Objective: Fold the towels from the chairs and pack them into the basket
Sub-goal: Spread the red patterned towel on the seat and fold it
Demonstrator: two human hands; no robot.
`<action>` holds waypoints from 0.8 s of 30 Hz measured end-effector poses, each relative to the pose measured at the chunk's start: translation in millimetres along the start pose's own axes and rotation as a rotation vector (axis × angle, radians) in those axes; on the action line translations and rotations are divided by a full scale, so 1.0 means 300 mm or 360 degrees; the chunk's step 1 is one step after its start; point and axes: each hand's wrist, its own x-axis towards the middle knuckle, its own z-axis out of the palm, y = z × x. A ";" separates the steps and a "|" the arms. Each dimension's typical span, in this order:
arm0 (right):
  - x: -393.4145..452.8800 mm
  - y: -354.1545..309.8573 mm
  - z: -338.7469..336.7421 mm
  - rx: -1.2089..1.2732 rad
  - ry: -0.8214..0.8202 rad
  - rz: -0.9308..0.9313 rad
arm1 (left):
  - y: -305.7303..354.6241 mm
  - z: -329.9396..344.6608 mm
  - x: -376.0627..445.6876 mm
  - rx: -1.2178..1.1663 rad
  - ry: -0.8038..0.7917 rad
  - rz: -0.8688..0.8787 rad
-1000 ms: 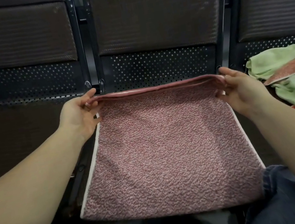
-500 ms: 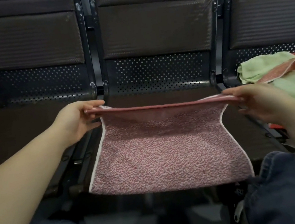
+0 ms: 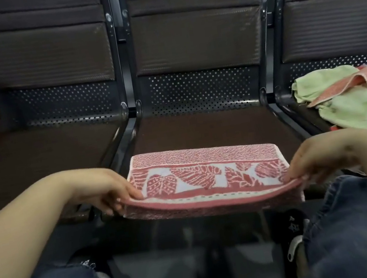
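My left hand (image 3: 111,195) and right hand (image 3: 313,160) pinch near corners of folded red towel (image 3: 205,171) (leaf-pattern band up) on middle chair seat (image 3: 200,128); green towels (image 3: 362,104) heaped right.

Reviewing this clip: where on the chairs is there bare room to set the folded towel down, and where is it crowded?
Bare: the left chair's dark seat, and the middle seat's rear strip between the perforated metal back and the folded red leaf-patterned towel. Crowded: the right seat, under the loose green towel and salmon-pink towel. The left hand and right hand pinch the red towel's near corners.
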 end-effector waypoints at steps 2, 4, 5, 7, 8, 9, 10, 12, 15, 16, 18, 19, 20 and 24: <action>0.006 -0.018 0.025 -0.0164 -0.0064 0.0111 | 0.003 0.017 0.006 0.0178 -0.0057 -0.0081; 0.013 -0.035 0.034 -0.0296 -0.0022 0.0194 | 0.019 0.028 0.002 0.0300 -0.0030 -0.0138; 0.018 -0.044 0.032 -0.0386 0.0076 0.0217 | 0.030 0.033 -0.003 0.0364 0.0003 -0.0173; 0.033 -0.071 0.032 -0.0692 0.0362 0.0220 | 0.058 0.039 -0.007 0.0657 0.0103 -0.0274; 0.042 -0.093 0.043 -0.0828 0.0516 0.0193 | 0.076 0.043 -0.005 0.0874 0.0194 -0.0329; 0.049 -0.116 0.063 -0.0883 0.0633 0.0153 | 0.099 0.052 -0.004 0.1079 0.0325 -0.0352; 0.054 -0.141 0.090 -0.0874 0.0681 0.0107 | 0.124 0.067 0.000 0.1236 0.0482 -0.0346; 0.062 -0.190 0.158 -0.0846 0.0639 0.0026 | 0.168 0.112 0.021 0.1383 0.0747 -0.0259; 0.105 -0.241 0.244 -0.0862 0.0515 0.0054 | 0.218 0.211 0.075 0.1366 0.0784 0.0046; 0.124 -0.253 0.261 -0.0835 0.0491 0.0103 | 0.231 0.247 0.096 0.1370 0.0677 0.0127; 0.168 -0.264 0.279 -0.0789 0.0473 0.0198 | 0.243 0.296 0.141 0.1375 0.0482 0.0126; 0.187 -0.266 0.286 -0.0779 0.0469 0.0236 | 0.244 0.307 0.167 0.1370 0.0431 0.0071; 0.208 -0.267 0.293 -0.0773 0.0470 0.0262 | 0.245 0.311 0.191 0.1353 0.0405 0.0014; 0.296 -0.264 0.295 -0.0753 0.0482 0.0295 | 0.265 0.302 0.265 0.1271 0.0353 -0.0148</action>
